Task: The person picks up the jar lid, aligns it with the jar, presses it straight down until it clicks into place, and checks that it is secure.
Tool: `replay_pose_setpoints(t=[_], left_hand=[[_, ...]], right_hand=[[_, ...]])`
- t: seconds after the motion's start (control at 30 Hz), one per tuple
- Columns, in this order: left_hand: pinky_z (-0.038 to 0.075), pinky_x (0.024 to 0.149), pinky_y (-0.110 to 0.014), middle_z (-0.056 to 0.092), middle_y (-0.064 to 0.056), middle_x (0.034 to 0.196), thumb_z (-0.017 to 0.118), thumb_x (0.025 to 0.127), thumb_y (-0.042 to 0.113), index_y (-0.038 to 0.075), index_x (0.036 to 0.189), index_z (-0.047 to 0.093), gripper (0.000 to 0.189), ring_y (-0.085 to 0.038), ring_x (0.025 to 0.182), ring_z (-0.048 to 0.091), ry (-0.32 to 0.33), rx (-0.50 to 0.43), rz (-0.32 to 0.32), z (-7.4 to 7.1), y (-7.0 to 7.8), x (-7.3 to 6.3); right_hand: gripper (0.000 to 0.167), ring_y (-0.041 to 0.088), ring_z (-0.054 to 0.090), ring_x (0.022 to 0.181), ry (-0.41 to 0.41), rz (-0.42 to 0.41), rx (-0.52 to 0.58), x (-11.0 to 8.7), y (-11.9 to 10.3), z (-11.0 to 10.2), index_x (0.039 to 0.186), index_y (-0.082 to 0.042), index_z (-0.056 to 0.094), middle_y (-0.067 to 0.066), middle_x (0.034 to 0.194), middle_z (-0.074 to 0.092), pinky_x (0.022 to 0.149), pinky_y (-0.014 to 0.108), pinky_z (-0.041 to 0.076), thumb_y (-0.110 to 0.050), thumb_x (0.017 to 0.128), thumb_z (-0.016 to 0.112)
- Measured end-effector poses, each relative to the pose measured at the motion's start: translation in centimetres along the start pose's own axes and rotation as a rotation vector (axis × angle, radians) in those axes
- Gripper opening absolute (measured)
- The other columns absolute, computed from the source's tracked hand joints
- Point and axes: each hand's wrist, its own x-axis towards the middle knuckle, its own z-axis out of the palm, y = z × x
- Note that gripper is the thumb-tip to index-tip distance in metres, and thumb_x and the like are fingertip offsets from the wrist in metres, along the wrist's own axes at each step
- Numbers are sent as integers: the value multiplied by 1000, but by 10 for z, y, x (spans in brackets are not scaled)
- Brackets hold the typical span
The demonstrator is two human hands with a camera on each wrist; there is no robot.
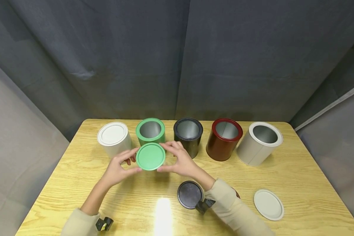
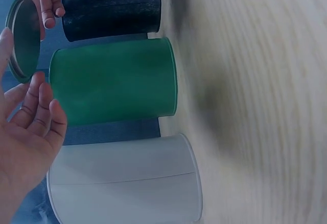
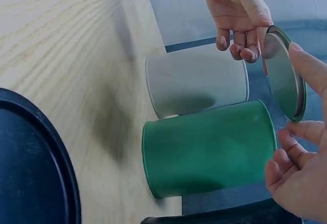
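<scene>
A round green lid is held up in front of the uncovered green can. My left hand pinches its left edge between thumb and fingers, and my right hand pinches the right edge the same way. In the left wrist view the lid stands apart from the upright green can, near its top end. From the right wrist, the silvery underside of the lid shows between both hands. At the left stands a white can with its lid on.
Right of the green can stand an open black can, an open dark red can and an open white can. On the table lie a black lid and a white lid. My right sleeve mostly hides a dark red edge.
</scene>
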Motion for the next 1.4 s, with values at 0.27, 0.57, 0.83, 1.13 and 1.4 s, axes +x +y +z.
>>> replay_pose_setpoints(t=[0.27, 0.57, 0.83, 1.13, 1.4], left_hand=[[44, 57, -36, 56, -14, 77, 78, 58, -10, -17, 112, 54, 60, -28, 69, 50, -5, 37, 8, -5, 3, 8], [44, 57, -35, 55, -15, 76, 78, 60, -8, -17, 113, 54, 58, -31, 69, 50, -30, 67, -29, -11, 9, 18], [41, 54, -35, 53, -16, 71, 77, 63, -8, -19, 113, 52, 57, -29, 61, 46, -67, 81, -57, -18, 13, 31], [37, 50, -27, 52, -15, 67, 77, 64, -7, -17, 114, 53, 56, -26, 55, 42, -94, 52, -82, -25, 10, 45], [35, 51, -21, 51, -9, 67, 73, 68, -8, -18, 118, 49, 57, -9, 56, 39, -141, -24, -169, -30, 4, 58]], right_hand=[[76, 20, 40, 103, -1, -38, -46, 8, -1, -6, 128, -5, 53, 7, 114, 53, 84, 40, 38, -27, 62, 84], [76, 20, 41, 101, 0, -44, -68, 18, -3, -11, 127, -5, 53, 7, 114, 54, 85, 39, 38, -29, 62, 84], [75, 21, 41, 101, 5, -57, -110, 29, -3, -17, 126, -4, 54, 8, 113, 53, 85, 40, 38, -30, 62, 83], [73, 21, 41, 102, -6, -30, -126, 37, -5, -24, 128, -6, 53, 8, 114, 52, 86, 42, 38, -31, 66, 81], [72, 22, 41, 106, -27, 11, -120, 48, -3, -31, 129, -6, 51, 9, 118, 51, 89, 43, 36, -32, 68, 79]])
